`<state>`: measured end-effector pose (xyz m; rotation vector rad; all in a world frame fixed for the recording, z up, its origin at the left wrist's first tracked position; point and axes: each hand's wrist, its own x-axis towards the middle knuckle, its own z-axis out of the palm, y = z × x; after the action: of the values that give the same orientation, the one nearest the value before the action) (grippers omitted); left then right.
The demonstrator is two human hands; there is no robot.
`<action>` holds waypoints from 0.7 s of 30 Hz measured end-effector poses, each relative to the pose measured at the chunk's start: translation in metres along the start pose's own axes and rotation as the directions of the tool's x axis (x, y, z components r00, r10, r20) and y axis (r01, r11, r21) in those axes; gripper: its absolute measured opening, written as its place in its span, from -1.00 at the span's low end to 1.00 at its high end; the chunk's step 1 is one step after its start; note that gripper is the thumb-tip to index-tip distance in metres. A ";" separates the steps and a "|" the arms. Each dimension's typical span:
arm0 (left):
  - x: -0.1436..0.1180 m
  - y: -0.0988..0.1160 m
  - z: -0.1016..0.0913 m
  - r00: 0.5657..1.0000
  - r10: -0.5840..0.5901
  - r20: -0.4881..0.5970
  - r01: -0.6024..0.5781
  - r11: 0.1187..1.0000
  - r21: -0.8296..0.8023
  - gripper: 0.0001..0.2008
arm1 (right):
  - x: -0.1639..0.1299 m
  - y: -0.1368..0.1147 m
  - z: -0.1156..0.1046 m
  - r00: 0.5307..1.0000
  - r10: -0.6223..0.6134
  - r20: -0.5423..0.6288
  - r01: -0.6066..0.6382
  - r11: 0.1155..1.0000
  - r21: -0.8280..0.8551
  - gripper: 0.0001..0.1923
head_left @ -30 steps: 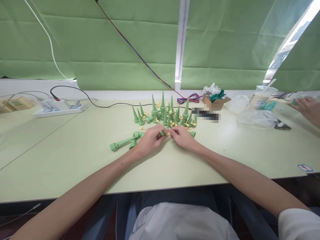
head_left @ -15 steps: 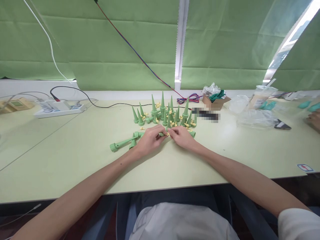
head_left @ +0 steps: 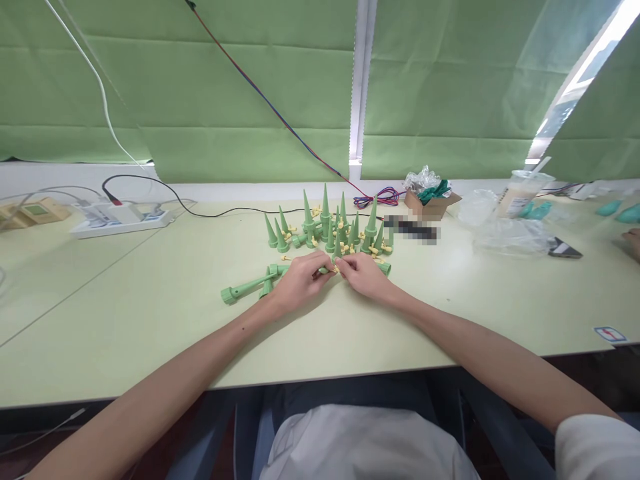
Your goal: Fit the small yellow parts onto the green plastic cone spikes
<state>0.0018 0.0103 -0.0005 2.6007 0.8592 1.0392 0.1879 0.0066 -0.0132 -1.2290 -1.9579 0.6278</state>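
Over the table, my left hand (head_left: pixel 300 280) and my right hand (head_left: pixel 367 275) meet fingertip to fingertip, both closed in a pinch. A small yellow plastic valve (head_left: pixel 336 270) shows between their fingertips; the fingers hide most of it. Just behind stand several green plastic cone spikes (head_left: pixel 325 213), points up, with small yellow valves (head_left: pixel 374 250) among them, some fitted to the spikes. To the left of my left hand, a green spike (head_left: pixel 245 288) lies on its side. Another lying spike's wide end (head_left: pixel 385 269) shows beyond my right hand.
A power strip (head_left: pixel 120 223) with plugs and cables is at the left. Toward the right are a small cardboard box (head_left: pixel 433 205), a plastic cup with a straw (head_left: pixel 523 193), clear plastic bags and a phone (head_left: pixel 565 248). Another person's hand (head_left: pixel 634 241) shows at the right edge.
My two hands stay pinched together in almost the same spot. The other person's hand at the right edge has moved farther out of view.
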 end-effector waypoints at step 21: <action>0.032 -0.006 -0.055 0.879 -0.474 0.059 0.477 0.876 -0.072 -0.82 | -0.020 -0.018 0.014 0.983 -0.160 0.088 0.170 0.977 -0.131 -0.57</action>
<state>-0.0196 0.0330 0.0549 2.1592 1.3254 0.8534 0.1729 -0.0190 -0.0153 -1.1224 -2.1728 0.4680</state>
